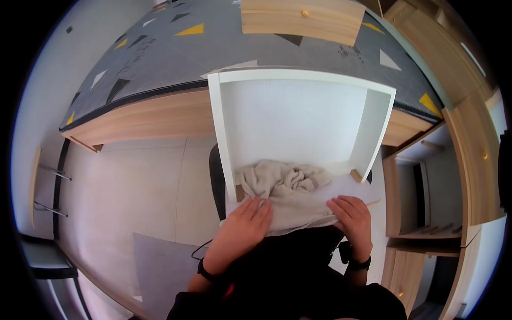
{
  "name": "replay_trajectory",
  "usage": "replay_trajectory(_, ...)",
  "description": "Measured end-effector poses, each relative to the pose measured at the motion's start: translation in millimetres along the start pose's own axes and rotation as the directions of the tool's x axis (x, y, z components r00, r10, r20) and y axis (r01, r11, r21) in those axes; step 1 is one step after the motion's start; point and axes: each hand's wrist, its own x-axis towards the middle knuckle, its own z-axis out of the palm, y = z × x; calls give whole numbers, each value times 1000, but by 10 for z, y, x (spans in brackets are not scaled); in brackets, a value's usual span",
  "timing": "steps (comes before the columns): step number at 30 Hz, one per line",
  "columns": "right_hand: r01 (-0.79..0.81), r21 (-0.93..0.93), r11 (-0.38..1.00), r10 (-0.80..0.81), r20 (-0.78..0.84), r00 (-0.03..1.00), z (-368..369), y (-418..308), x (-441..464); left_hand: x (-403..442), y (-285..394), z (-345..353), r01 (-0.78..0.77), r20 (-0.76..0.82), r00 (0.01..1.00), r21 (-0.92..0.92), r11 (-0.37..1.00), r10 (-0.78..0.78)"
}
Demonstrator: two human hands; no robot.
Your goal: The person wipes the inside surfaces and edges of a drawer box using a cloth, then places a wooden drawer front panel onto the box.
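A white drawer box (298,78) with no front panel leans upright before me, its inside facing me. Inside its lower end lies a crumpled beige towel (290,197), which spreads toward my body. At the towel's left side, my left hand (246,220) is closed with its fingers together on the fabric. My right hand (352,216) grips the towel's right edge with bent fingers. The thumbs are mostly hidden. Small wooden blocks (357,175) sit in the drawer's lower corners.
Behind the drawer is a bed with a grey patterned mattress (154,58); a wooden drawer (298,21) with a gold knob lies on it. Wooden cabinets (464,160) with uncovered compartments line the right. A dark chair (216,176) is partly visible under the drawer box. A grey sheet (160,266) lies on the floor.
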Motion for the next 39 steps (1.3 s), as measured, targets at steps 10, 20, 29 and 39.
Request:
replay_trajectory(10,87,-136,987,-114,-209,971,-71,89,211,-67,-413,-555,111,-98,988,-125,986,-124)
replay_trajectory(20,238,98,966,-224,-135,965,245,-440,469,-172,-979,-365,414,-526,806,177,893,-270)
replay_trajectory(29,-444,-139,885,315,-522,792,168,561,-281,-168,-699,368,348,122,639,-926,144,-759)
replay_trajectory(39,-131,885,446,846,-370,385,938,919,-692,-1031,-1026,1746,340,254,676,-940,-13,-692)
